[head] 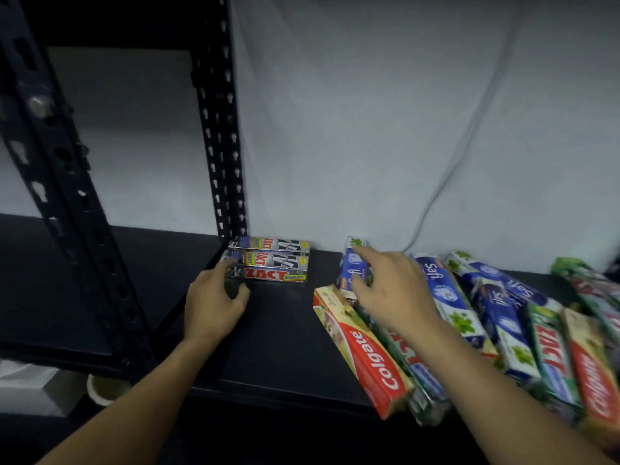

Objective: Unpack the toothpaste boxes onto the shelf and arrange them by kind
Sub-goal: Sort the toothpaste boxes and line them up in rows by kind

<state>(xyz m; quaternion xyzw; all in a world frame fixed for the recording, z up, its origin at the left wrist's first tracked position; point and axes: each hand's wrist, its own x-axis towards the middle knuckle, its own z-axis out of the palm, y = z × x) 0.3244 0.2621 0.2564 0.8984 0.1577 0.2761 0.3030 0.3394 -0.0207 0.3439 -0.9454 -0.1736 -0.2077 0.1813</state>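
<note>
Toothpaste boxes (503,317) are lying in a loose, overlapping heap on the black shelf (285,347), filling its three-to-five o'clock side. Blue Safi, green Zact and red Colgate cartons are mixing there, most of them running lengthwise toward twelve o'clock. At the heap's nine o'clock edge a red Colgate box (365,350) is lying tilted, its near end reaching toward six o'clock by the shelf's front edge. Silver Zact boxes (268,260) are sitting apart from the heap, toward ten o'clock of it. They are packed tightly together and lying crosswise, right beside the foot of the black slotted post (221,129) and close to the white backdrop (369,129).

The left hand (214,297) is resting at the eight o'clock corner of those Zact boxes. Its fingers are bending with their tips touching the boxes' left end, and the thumb is lying just in front of the nearest one. Whether it is actually pinching a box I cannot tell. The right hand (392,290) is reaching toward twelve o'clock over the heap and holding a blue Safi box (352,266). The forefinger is stretching along the box's top and the thumb is pressing at its near side, with the box's far end pointing at the backdrop.
</note>
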